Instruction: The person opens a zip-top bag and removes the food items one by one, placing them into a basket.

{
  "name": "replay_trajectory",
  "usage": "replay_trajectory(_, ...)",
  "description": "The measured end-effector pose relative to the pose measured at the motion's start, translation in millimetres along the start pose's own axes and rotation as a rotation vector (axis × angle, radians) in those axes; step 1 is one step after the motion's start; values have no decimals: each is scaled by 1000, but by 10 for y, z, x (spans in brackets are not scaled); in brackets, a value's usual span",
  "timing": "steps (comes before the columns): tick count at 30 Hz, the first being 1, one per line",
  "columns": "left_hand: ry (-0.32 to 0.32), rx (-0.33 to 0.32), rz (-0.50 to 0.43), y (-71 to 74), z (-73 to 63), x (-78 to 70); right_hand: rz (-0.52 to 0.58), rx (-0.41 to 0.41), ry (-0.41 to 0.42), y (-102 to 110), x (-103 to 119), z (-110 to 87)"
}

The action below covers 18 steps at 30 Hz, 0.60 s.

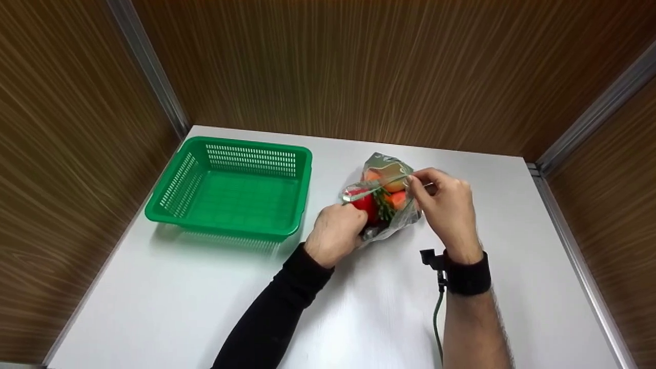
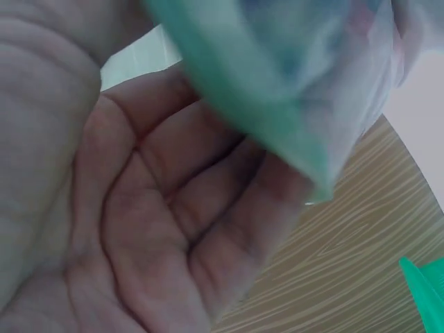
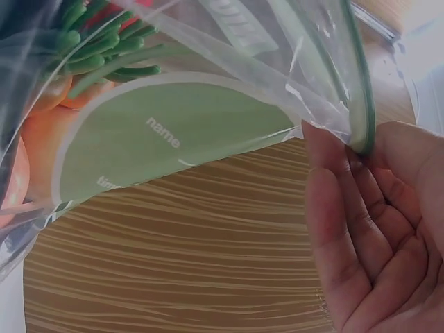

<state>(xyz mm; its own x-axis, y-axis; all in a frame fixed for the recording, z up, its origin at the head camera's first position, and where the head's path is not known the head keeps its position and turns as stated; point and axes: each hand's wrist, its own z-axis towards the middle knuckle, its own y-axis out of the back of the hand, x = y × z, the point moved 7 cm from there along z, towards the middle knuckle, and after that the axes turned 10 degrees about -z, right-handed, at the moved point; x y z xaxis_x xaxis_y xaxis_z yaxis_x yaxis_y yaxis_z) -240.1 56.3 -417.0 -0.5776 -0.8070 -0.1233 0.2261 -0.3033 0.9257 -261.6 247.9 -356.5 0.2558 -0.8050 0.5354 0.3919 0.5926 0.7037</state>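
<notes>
A clear zip bag with a green closing strip sits upright on the table, its mouth toward me. Through the plastic show a round red piece, green stalks and orange pieces; which vegetables or fruits they are is partly hidden by folds. My left hand grips the bag's left edge, the strip crossing its fingers in the left wrist view. With thumb and fingertips my right hand pinches the right end of the strip. In the right wrist view a pale green label reads "name".
Left of the bag stands a green plastic basket with slotted walls and nothing in it. Wood-grain panels enclose the white table at the back and sides. A cable runs down from the right wrist's camera.
</notes>
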Motion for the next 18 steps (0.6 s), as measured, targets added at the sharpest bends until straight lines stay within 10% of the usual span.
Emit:
replay_trajectory(9, -71, 4, -86, 127, 87, -52, -15, 23, 13, -10, 25, 3)
replay_trajectory(18, -30, 76, -457, 348, 91, 113, -19, -53, -10, 58, -63, 20)
